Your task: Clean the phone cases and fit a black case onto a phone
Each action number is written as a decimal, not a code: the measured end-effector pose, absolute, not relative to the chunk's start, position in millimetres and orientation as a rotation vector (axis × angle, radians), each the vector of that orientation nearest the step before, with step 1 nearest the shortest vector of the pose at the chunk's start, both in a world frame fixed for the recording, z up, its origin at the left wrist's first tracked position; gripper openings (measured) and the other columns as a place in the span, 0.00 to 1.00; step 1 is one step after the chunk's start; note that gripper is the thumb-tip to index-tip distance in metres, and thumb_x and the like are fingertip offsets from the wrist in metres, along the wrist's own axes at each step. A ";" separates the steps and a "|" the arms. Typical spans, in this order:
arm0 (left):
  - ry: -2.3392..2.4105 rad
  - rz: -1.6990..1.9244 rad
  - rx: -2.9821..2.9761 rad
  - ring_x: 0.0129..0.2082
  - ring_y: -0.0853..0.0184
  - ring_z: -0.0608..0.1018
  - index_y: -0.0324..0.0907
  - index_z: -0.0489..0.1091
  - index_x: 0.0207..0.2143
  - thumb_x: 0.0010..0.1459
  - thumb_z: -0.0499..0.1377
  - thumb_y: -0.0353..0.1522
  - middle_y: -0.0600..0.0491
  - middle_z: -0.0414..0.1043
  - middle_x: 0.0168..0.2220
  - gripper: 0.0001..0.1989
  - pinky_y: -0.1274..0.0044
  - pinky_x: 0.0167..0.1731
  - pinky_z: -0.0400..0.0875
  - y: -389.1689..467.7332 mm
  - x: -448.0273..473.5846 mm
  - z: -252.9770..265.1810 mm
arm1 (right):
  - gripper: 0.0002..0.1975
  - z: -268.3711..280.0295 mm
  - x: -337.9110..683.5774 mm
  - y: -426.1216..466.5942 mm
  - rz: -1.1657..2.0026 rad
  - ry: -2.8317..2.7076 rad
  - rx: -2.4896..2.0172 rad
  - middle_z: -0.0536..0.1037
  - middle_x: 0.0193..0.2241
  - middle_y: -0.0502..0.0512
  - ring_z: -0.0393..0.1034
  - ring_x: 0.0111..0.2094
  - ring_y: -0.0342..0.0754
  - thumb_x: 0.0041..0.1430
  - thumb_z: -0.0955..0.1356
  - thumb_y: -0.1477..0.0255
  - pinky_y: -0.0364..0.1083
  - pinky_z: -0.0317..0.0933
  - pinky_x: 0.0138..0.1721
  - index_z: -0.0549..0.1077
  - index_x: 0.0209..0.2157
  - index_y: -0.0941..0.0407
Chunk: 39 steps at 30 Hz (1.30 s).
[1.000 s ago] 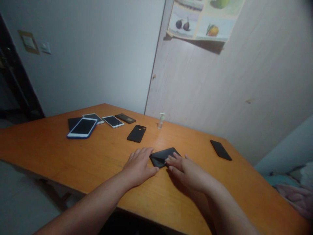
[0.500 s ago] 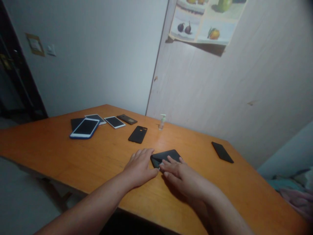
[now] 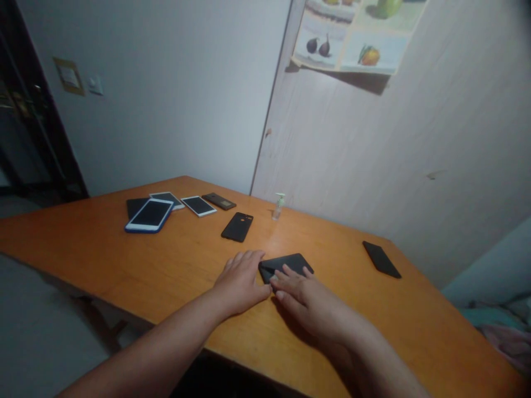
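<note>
A black phone [image 3: 290, 261] lies flat on the wooden table [image 3: 199, 260] in front of me, its glossy face partly covered. At its left end is my left hand [image 3: 243, 282], thumb and forefinger spanning the corner and holding it against the tabletop. My right hand [image 3: 305, 296] lies across the near part of the phone, palm down, with its fingers stretched out over the surface. A small pale patch shows by the right fingertips; I cannot make out whether it is a thing or a reflection.
Beyond my hands are a black phone case [image 3: 238, 227] and a small clear pump bottle [image 3: 277, 207]. Several phones lie at the back left, including a white one in a blue case [image 3: 150, 215]. Another dark phone [image 3: 381, 260] rests near the right edge.
The view has shifted slightly, so everything sits a little further right. Both hands keep nearly the same place on the phone.
</note>
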<state>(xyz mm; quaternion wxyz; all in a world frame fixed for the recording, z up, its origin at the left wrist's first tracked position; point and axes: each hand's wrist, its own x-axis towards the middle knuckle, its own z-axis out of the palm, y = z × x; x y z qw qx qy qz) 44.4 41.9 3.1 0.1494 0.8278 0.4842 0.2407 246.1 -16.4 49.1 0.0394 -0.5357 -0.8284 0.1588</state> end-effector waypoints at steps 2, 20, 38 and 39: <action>1.386 0.695 2.388 0.58 0.52 0.68 0.43 0.62 0.59 0.51 0.61 0.42 0.45 0.68 0.56 0.33 0.65 0.56 0.63 42.9 43.8 1.4 | 0.24 49.7 254.5 -13.0 0.463 -2.484 -1.745 0.64 0.64 0.53 0.45 0.69 0.59 0.70 0.56 0.59 0.67 0.35 0.66 0.67 0.61 0.48; 1.391 0.687 2.386 0.57 0.51 0.68 0.44 0.62 0.58 0.49 0.61 0.41 0.46 0.68 0.56 0.34 0.64 0.55 0.64 42.8 44.4 2.9 | 0.24 48.6 277.4 0.6 0.275 -2.246 -2.156 0.68 0.62 0.60 0.48 0.67 0.66 0.71 0.55 0.62 0.75 0.36 0.62 0.71 0.58 0.54; 1.416 0.685 2.348 0.60 0.50 0.67 0.42 0.60 0.60 0.50 0.60 0.41 0.43 0.67 0.58 0.35 0.62 0.56 0.64 41.0 45.4 6.2 | 0.26 42.4 234.9 0.3 0.492 -2.447 -1.653 0.58 0.67 0.51 0.41 0.70 0.61 0.72 0.53 0.57 0.70 0.29 0.65 0.63 0.64 0.48; 1.418 0.683 2.340 0.60 0.50 0.67 0.42 0.59 0.61 0.50 0.60 0.42 0.43 0.67 0.58 0.36 0.62 0.56 0.64 40.9 45.5 6.2 | 0.26 45.0 236.8 -2.8 0.509 -2.466 -1.642 0.59 0.66 0.51 0.42 0.69 0.60 0.72 0.53 0.56 0.69 0.29 0.66 0.64 0.64 0.47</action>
